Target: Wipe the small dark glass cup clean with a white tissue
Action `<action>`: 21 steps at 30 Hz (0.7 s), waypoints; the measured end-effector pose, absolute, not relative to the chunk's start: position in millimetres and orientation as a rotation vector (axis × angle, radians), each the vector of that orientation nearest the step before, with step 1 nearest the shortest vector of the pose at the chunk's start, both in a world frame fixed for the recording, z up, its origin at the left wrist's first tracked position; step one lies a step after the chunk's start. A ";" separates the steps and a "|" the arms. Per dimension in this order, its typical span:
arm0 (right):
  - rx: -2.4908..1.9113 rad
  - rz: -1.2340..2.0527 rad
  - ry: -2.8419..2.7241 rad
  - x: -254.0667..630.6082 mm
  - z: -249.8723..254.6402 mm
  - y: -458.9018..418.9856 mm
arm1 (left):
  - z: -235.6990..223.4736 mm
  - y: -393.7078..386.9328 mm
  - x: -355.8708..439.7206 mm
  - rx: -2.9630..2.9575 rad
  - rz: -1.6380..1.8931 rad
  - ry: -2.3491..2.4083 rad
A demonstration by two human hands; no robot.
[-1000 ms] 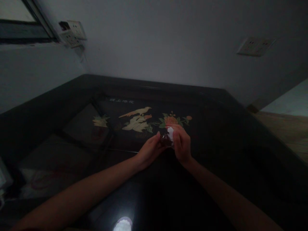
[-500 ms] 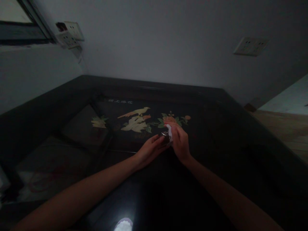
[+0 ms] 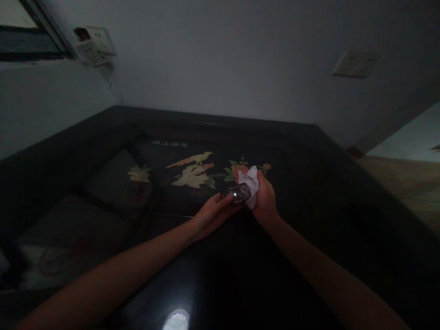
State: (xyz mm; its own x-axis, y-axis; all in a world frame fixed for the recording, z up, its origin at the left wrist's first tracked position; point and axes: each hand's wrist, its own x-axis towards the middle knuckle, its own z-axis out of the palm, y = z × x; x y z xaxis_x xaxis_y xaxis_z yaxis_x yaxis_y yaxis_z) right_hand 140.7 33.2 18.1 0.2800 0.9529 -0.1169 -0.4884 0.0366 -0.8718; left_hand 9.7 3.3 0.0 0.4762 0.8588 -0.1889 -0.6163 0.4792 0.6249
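My left hand (image 3: 216, 214) is wrapped round a small shiny glass (image 3: 238, 194), which looks dark and lies on its side with its mouth turned to the right. A crumpled white tissue (image 3: 250, 182) is in my right hand (image 3: 266, 198), closed round its right edge. The tissue touches the mouth end of the glass. Dim light hides the fingers behind both things. Both hands are over a glossy black table (image 3: 220, 270) with a painted bird (image 3: 195, 160) and flowers on it.
A pale wall (image 3: 220, 59) rises behind the table. Wall sockets (image 3: 357, 63) are at the right, with more sockets (image 3: 96, 43) at the left corner near a window frame (image 3: 37, 27). A round lamp reflection shines at the table's near side.
My right hand has moved slightly right and away from the glass. More of the white tissue and more of the glass now show between my hands.
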 end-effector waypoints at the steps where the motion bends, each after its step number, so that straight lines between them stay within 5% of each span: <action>1: -0.981 1.225 -0.551 142.4 18.4 35.7 | 0.4 3.1 9.3 0.518 0.948 0.522; 10: -0.976 1.185 -0.623 154.3 22.3 45.3 | 2.7 4.3 7.0 0.397 0.904 0.524; 21: -1.001 0.498 -1.718 139.7 19.4 9.6 | 1.8 3.6 7.0 0.450 0.928 0.492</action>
